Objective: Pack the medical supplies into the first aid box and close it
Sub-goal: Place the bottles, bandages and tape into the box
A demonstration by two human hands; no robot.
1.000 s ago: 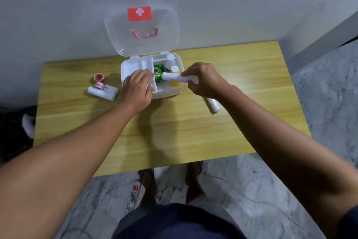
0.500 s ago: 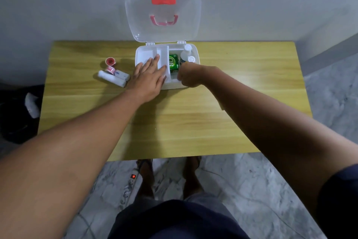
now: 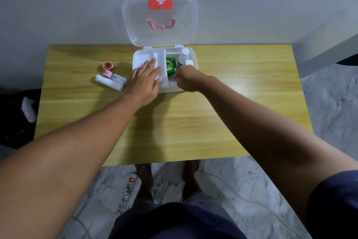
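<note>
The white first aid box [image 3: 194,54] stands open at the table's back edge, its clear lid [image 3: 160,23] leaning upright against the wall. Inside the box lie a green packet [image 3: 170,66] and two white-capped bottles [image 3: 184,57]. My left hand [image 3: 145,81] lies flat, fingers apart, on the box's left compartment. My right hand [image 3: 187,80] is curled into a fist at the front of the right compartment, and the white tube it carried is hidden under it. Left of the box lie a red tape roll [image 3: 108,65] and white bandage rolls [image 3: 109,82].
The wooden table [image 3: 242,107] stands against a grey wall. A power strip with a lit red switch [image 3: 129,186] lies on the marble floor by my feet. Dark objects sit on the floor at the far left [image 3: 17,122].
My right hand brought the white tube down into the box's right compartment and now stays there as a fist. My left hand spread flat on the left compartment. The camera shifted.
</note>
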